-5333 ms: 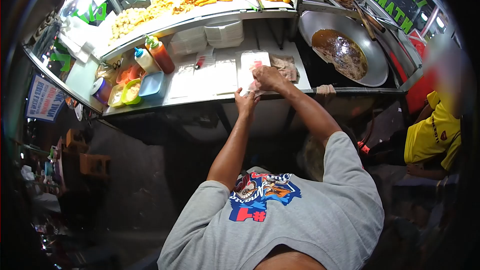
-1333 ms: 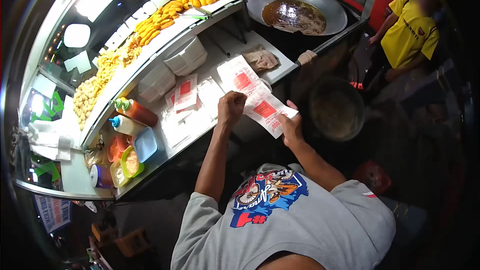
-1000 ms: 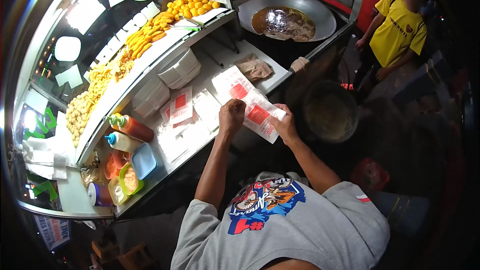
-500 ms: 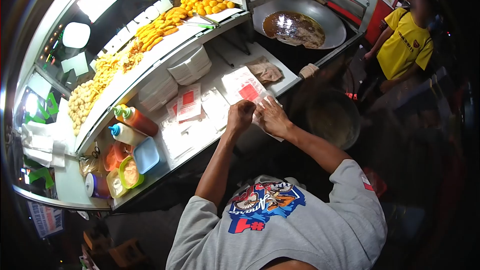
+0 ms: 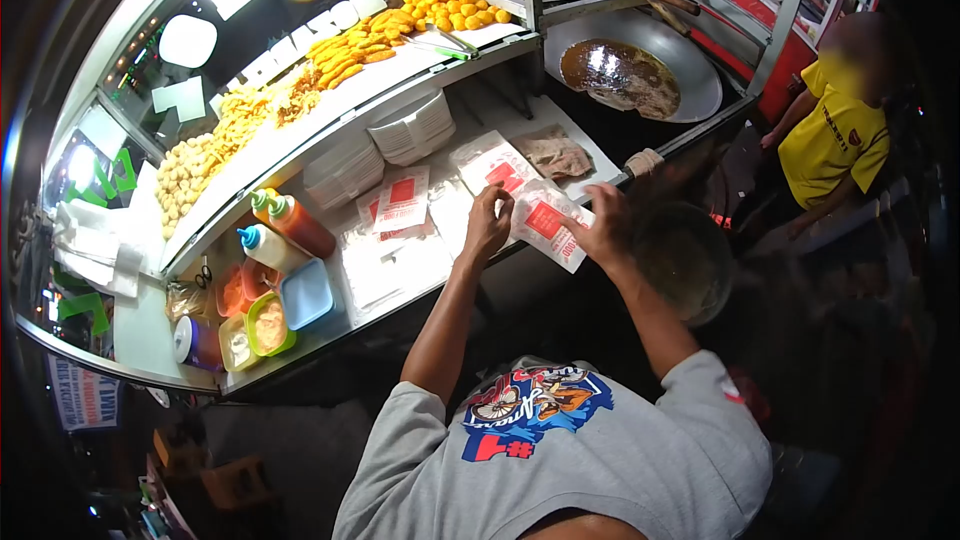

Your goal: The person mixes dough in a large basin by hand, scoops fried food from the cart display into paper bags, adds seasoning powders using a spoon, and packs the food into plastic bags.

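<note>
A white paper bag with a red printed panel (image 5: 546, 221) is stretched between my hands above the front edge of the counter. My left hand (image 5: 488, 224) is closed, its fingertips at the bag's left edge. At the opposite side, my right hand (image 5: 607, 228) grips the bag with thumb and fingers. Just beyond lies a similar printed bag (image 5: 492, 162) on the counter, beside a crumpled brown cloth (image 5: 556, 153). More printed bags (image 5: 403, 198) lie to the left of my left hand.
A wok of dark oil (image 5: 697, 86) sits at the back right. Fried food (image 5: 340, 62) fills the upper shelf, with tongs (image 5: 452, 41) on it. Sauce bottles (image 5: 300, 226) and open tubs (image 5: 304, 297) stand at left. A person in a yellow shirt (image 5: 832, 140) stands at right.
My hands have moved apart, and the printed bag now shows flat between them. My right hand has shifted right. The whole view has shifted slightly.
</note>
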A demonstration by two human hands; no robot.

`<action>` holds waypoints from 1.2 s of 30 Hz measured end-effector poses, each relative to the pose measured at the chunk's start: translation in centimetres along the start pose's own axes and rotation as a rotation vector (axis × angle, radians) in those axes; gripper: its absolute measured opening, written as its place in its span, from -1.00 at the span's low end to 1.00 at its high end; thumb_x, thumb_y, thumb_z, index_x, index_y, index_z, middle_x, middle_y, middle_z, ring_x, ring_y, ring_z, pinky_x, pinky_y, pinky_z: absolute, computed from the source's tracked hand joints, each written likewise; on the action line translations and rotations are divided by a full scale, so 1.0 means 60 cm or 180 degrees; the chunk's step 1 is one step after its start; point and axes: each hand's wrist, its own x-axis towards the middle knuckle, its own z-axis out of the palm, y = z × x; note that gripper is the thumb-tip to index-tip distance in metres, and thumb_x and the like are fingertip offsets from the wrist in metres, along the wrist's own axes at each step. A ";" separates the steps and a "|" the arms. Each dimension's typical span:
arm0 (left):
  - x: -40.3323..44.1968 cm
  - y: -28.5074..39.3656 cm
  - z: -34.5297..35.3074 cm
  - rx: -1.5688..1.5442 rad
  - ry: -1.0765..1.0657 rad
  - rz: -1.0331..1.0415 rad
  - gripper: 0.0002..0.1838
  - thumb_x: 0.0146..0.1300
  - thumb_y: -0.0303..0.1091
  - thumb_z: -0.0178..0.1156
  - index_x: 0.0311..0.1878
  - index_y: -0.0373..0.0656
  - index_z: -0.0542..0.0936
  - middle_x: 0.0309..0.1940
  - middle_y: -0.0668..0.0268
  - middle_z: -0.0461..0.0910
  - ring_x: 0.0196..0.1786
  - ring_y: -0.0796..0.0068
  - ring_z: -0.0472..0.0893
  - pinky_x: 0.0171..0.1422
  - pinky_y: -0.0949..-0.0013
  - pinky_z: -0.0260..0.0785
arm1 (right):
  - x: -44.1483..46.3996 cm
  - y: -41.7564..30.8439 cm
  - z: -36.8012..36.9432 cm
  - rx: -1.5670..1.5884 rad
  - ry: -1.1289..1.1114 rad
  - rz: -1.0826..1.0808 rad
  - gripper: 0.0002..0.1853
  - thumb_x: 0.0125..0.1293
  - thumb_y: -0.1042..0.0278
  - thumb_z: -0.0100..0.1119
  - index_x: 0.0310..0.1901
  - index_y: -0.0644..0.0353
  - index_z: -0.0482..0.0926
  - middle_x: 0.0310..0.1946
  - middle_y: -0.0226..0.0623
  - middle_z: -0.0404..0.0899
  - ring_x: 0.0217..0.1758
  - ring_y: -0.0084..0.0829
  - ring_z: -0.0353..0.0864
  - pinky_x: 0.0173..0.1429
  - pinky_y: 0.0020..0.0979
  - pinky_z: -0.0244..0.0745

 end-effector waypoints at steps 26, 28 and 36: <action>-0.050 0.048 -0.013 0.0464 -0.0500 0.0060 -0.94 0.31 -0.41 0.11 -0.27 -0.17 0.49 0.01 0.23 0.64 0.20 0.14 0.52 0.20 0.18 0.36 | -0.054 -0.039 0.162 0.2347 0.0373 0.1998 -0.77 0.17 0.43 0.32 -0.27 0.49 0.62 -0.44 -0.18 0.68 -0.48 -0.39 0.67 -0.37 -0.35 0.53; -0.051 0.049 -0.025 0.0290 -0.0549 -0.0219 -0.93 0.30 -0.42 0.11 -0.25 -0.19 0.50 -0.03 0.22 0.66 0.11 0.13 0.58 0.11 0.20 0.41 | -0.048 -0.079 0.081 0.2791 -0.0386 0.2303 -0.81 0.21 0.47 0.26 -0.21 0.43 0.62 -0.46 -0.31 0.65 -0.55 -0.56 0.58 -0.53 -0.46 0.44; -0.049 -0.004 -0.079 -0.0101 -0.0337 -0.0010 -0.80 0.23 -0.37 0.22 -0.11 -0.20 0.52 0.01 0.14 0.62 0.07 0.12 0.59 0.13 0.21 0.41 | -0.048 -0.063 0.133 0.2600 -0.0767 0.2473 -0.80 0.28 0.38 0.23 -0.28 0.39 0.56 -0.56 -0.31 0.60 -0.65 -0.58 0.55 -0.65 -0.58 0.36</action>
